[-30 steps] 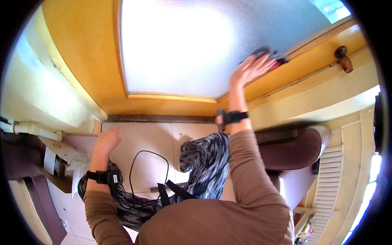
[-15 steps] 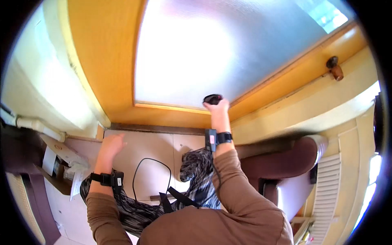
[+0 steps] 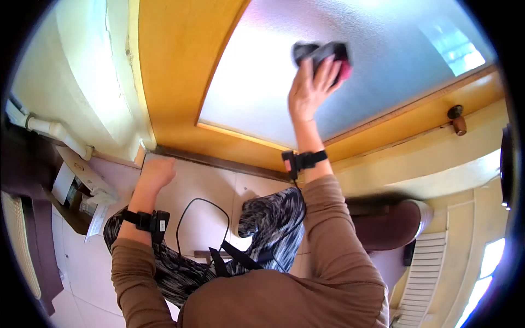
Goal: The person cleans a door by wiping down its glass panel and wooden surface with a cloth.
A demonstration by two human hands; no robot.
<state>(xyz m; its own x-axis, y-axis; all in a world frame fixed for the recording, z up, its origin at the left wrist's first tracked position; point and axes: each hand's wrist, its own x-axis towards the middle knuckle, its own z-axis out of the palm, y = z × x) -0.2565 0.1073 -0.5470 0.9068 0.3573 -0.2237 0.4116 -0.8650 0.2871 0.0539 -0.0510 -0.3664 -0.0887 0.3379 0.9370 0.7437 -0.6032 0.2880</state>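
Against the frosted glass panel (image 3: pixel 257 71) of a yellow wooden door, my right hand (image 3: pixel 310 93) presses a dark grey and black cloth (image 3: pixel 333 52) with a pinkish-red part. Motion blurs the cloth, and its far edges stick out beyond my fingers. My left hand (image 3: pixel 157 175) hangs over the floor at the left with its fingers curled in, and nothing shows in it. Both wrists wear a black strap with a small box.
A door knob (image 3: pixel 458 124) is on the frame at the right. A brown padded seat (image 3: pixel 385 224) stands beside my right arm. White pipes (image 3: pixel 57 134) and an open box (image 3: pixel 76 186) are at the left. A black cable (image 3: pixel 186 210) loops near my legs.
My right hand has moved up the glass from its lower edge, carrying the cloth, which now shows more. My left hand stays about where it was, its fingers more curled.
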